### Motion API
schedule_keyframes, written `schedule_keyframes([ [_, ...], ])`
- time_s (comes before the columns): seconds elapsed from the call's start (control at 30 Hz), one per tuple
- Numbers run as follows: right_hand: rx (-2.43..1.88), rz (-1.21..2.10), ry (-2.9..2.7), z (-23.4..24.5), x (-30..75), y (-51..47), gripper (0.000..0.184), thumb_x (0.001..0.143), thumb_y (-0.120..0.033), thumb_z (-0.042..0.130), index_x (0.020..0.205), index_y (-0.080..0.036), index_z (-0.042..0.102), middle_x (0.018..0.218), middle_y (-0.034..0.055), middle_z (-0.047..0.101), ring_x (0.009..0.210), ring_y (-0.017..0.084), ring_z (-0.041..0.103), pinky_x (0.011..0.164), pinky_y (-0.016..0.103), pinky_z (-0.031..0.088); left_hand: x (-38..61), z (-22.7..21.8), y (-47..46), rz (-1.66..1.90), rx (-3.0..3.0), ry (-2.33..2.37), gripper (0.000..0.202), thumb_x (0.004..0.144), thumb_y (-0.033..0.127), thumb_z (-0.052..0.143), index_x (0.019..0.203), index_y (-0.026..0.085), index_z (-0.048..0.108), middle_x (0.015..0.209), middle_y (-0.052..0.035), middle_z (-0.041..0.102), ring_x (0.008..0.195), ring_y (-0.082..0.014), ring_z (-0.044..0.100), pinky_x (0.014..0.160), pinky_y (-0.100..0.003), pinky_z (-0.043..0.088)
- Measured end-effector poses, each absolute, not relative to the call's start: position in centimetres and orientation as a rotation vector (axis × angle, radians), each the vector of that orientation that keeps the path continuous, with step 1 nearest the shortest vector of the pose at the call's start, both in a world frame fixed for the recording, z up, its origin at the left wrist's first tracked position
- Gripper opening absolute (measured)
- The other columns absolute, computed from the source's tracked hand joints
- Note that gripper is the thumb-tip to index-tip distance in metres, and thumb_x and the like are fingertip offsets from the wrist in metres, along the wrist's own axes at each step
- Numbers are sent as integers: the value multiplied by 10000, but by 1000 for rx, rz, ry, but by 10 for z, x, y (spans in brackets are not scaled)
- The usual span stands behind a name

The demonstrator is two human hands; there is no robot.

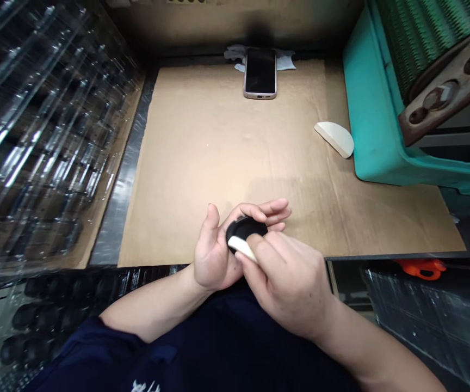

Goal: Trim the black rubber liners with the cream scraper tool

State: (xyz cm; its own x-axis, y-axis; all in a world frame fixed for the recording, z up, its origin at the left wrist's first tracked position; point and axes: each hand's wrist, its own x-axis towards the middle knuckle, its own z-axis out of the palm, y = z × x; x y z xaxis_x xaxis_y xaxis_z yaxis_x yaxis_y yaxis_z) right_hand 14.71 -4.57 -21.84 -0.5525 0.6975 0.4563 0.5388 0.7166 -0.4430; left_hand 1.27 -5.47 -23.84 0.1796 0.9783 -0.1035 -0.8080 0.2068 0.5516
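A black round disc-like part (235, 227) rests in my left hand (212, 258), palm up, with the fingers curled around its far edge and the thumb sticking up apart from it. My right hand (290, 277) pinches a small white pad (241, 247) between thumb and fingers. The pad touches the face of the black part, whose near right side is hidden behind my right hand. Both hands are over the front edge of the cardboard sheet (206, 163).
A white half-round pad (336, 137) lies at the right, beside a teal machine housing (376, 120) with a rusty bolted bar (443, 92). A phone (260, 73) sits on white cloth at the back. Stacked clear plastic trays (51, 130) stand left; an orange handle (422, 268) shows lower right.
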Motion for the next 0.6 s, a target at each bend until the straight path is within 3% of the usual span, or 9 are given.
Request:
schedule_keyframes([
  [0.1, -965, 222, -2242, -217, 142, -42, 154, 993, -211, 570, 946, -125, 688, 736, 25, 618, 661, 150, 550, 626, 309, 413, 12, -240, -56, 1288, 446, 483, 713, 1009, 650, 177, 1035, 160, 694, 1438, -166, 598, 1438, -365, 464, 1242, -560, 252],
  [0.27, -860, 362, -2377, -213, 146, -43, 200, 1002, -186, 511, 880, -151, 666, 692, 6, 573, 626, 146, 524, 600, 314, 395, 10, -240, -55, 1264, 386, 496, 739, 996, 684, 186, 1040, 153, 699, 1456, -180, 579, 1435, -370, 469, 1237, -552, 266],
  [0.43, -961, 242, -2264, -215, 147, -41, 159, 994, -206, 567, 978, -104, 689, 755, 36, 629, 675, 153, 562, 638, 304, 418, 10, -240, -54, 1212, 393, 466, 769, 977, 725, 214, 1103, 136, 693, 1476, -192, 563, 1467, -381, 422, 1250, -556, 244],
  [0.6, -801, 343, -2377, -217, 147, -43, 176, 993, -171, 524, 928, -131, 684, 701, 18, 587, 636, 167, 521, 610, 327, 393, 9, -239, -54, 1224, 375, 497, 841, 986, 709, 130, 1121, 105, 699, 1468, -210, 563, 1426, -383, 475, 1241, -549, 269],
])
